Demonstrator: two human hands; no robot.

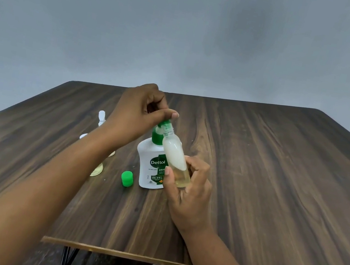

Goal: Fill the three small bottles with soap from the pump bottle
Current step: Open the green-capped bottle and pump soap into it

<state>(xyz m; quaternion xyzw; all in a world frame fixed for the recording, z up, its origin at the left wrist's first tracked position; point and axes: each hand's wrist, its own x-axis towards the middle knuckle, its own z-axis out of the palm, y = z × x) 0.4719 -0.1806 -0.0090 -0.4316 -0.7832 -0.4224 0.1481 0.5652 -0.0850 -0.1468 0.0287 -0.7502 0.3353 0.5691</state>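
**A:** Far left on the table [279, 174], two white-capped bottles: rear bottle [101, 116] and near bottle [83, 136]. Both are mostly hidden behind the left forearm, with yellowish bases peeking out below it.

**B:** Next along, a green cap [127, 178] lies loose, just beside the pump bottle [151, 165]. That one has a white body and green collar, standing upright mid-table.

**A:** And the left hand [139, 114] is on top of it, fingers curled at the green pump head, thumb laid across.

**B:** Now the open bottle [175, 156]: clear plastic, yellow soap at the bottom, white foam above it up to the shoulder.

**A:** Which way does it point?

**B:** Long axis is close to upright but leaning. The mouth is up and to the left, right at the spout, and the base is down and to the right. It's held in front of the pump bottle.

**A:** The grip?

**B:** The right hand [188, 195] clasps its lower half, thumb on the near side, fingers wrapped behind.
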